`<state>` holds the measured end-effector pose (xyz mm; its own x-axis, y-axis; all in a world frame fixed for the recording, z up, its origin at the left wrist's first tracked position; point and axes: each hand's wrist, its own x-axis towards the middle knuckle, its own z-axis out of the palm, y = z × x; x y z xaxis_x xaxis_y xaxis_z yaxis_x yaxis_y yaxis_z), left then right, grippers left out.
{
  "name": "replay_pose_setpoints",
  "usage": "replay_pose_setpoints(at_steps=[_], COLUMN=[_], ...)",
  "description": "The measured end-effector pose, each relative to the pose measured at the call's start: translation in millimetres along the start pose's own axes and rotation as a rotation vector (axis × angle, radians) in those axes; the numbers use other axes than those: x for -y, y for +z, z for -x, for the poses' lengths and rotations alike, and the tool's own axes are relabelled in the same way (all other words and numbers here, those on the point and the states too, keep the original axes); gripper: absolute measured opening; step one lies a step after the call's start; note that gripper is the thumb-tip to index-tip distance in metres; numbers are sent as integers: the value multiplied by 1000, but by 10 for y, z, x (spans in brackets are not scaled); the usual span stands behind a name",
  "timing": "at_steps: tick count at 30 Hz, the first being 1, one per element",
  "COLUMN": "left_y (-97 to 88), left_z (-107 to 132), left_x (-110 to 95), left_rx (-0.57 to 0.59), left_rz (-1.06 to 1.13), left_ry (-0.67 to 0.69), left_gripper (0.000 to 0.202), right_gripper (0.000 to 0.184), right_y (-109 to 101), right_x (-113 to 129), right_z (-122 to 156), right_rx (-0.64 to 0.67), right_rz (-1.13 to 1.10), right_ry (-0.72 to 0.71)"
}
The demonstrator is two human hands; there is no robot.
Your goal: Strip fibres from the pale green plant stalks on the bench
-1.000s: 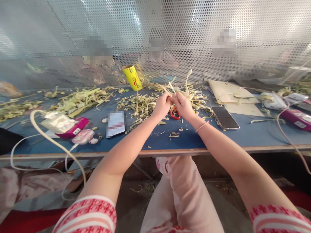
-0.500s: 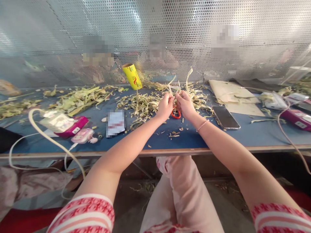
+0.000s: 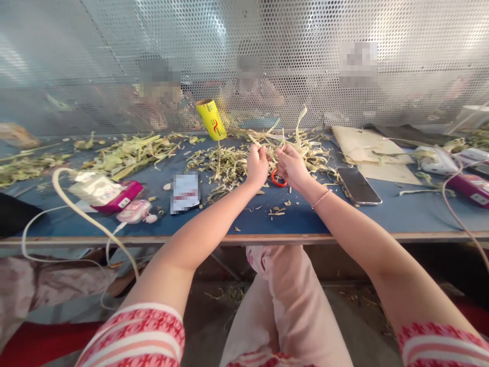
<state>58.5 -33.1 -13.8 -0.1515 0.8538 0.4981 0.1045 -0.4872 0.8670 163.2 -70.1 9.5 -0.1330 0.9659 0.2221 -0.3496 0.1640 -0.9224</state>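
My left hand (image 3: pixel 258 164) is closed, pinching a pale dried plant strip (image 3: pixel 252 139) whose end sticks up past the fingers. Just to its right, my right hand (image 3: pixel 292 165) is also closed, with a thin pale strip rising from its fingertips. Between and below the hands shows a red ring-shaped handle (image 3: pixel 278 179), like that of scissors; the rest of it is hidden, and I cannot tell if the right hand grips it. Around and behind both hands lies a heap of dried, curled plant strips (image 3: pixel 233 162).
A tilted yellow cardboard tube (image 3: pixel 212 120) stands behind the heap. Right of it lie a phone (image 3: pixel 359 186) and cardboard sheets (image 3: pixel 355 144). At left are a pixelated packet (image 3: pixel 185 192), a purple-and-white box (image 3: pixel 114 196), cables and more plant strips (image 3: pixel 133 153). A perforated metal panel (image 3: pixel 290 46) rises behind.
My hands have drawn slightly apart, and the red ring shows more fully between them. The whole view has shifted a little.
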Motion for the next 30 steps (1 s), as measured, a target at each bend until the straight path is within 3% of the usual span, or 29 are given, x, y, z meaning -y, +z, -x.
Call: replay_pose_setpoints(at_steps=[4,14,30], left_y=[3,42,25], left_z=[2,74,87], left_x=[-23,-223,-244], left_rx=[5,277,291], left_rz=[34,481,507], left_ry=[-28,-360,-360], left_gripper=[26,19,12], right_gripper=[32,27,27], right_y=[-2,-95,-156], right_x=[19,43,93], right_z=[5,-41,-44], right_rx=[-30,-79,-5], right_rz=[-19,-23,-129], right_ry=[1,-19,30])
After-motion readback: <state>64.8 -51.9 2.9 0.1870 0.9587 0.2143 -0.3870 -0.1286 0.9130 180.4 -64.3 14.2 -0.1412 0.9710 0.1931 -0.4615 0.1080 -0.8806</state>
